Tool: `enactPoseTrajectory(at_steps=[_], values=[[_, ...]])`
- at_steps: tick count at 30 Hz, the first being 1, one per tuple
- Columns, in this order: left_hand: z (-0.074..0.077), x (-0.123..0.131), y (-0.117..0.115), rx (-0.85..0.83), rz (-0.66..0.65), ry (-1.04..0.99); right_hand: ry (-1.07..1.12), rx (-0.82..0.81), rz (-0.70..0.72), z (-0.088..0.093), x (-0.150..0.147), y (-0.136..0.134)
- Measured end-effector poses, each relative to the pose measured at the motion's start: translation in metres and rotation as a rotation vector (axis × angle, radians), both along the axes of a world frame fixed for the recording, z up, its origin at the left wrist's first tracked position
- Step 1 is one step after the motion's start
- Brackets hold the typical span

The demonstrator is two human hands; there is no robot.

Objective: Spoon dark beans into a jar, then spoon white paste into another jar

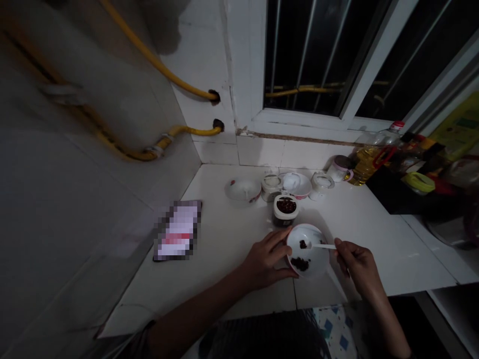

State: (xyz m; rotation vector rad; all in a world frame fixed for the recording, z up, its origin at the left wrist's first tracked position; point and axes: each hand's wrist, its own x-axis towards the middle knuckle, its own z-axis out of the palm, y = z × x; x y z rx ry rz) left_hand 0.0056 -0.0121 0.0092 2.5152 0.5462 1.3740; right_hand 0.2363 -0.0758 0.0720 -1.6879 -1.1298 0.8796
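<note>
My left hand (270, 258) curls around the left side of a white bowl (318, 264) near the counter's front edge. Dark, crumbly bits (300, 264) lie in the bottom of the bowl. My right hand (355, 264) pinches the handle of a small white spoon (324, 246), whose tip is over the bowl with a little dark clump on it. Just behind the bowl stands an open square jar (286, 210), filled with the same sort of dark reddish stuff.
Behind the jar are a shallow dish (243, 191), two lidded jars and another bowl (302, 185). A phone-like slab (177, 232), blurred out, lies at the left. An oil bottle (364, 159) and other bottles crowd the back right. A yellow pipe (194, 131) runs along the wall.
</note>
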Motion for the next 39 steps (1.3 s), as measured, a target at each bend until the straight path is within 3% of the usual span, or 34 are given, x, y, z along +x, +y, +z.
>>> enactPoseTrajectory(at_steps=[9,13,21,28,33,36,39], values=[[0.0,0.0,0.0,-0.001,0.016,0.002,-0.174,0.232,-0.007,0.026,0.002,0.062],[0.0,0.0,0.0,0.001,0.017,0.003,-0.418,0.326,0.027,0.029,-0.005,0.083],[0.001,-0.002,-0.001,-0.022,0.013,0.031,-1.132,0.596,0.145,0.028,-0.018,0.088],[0.001,-0.001,-0.001,-0.013,0.033,0.029,-1.362,0.783,0.128,0.032,-0.019,0.083],[0.002,0.0,-0.001,-0.003,0.02,0.003,-1.345,0.881,0.21,0.036,-0.018,0.081],[0.002,-0.001,0.0,-0.004,0.02,0.006,-1.129,0.851,0.179,0.038,-0.015,0.071],[0.001,-0.001,0.0,-0.001,0.028,0.016,-0.882,0.703,0.188,0.04,-0.006,0.051]])
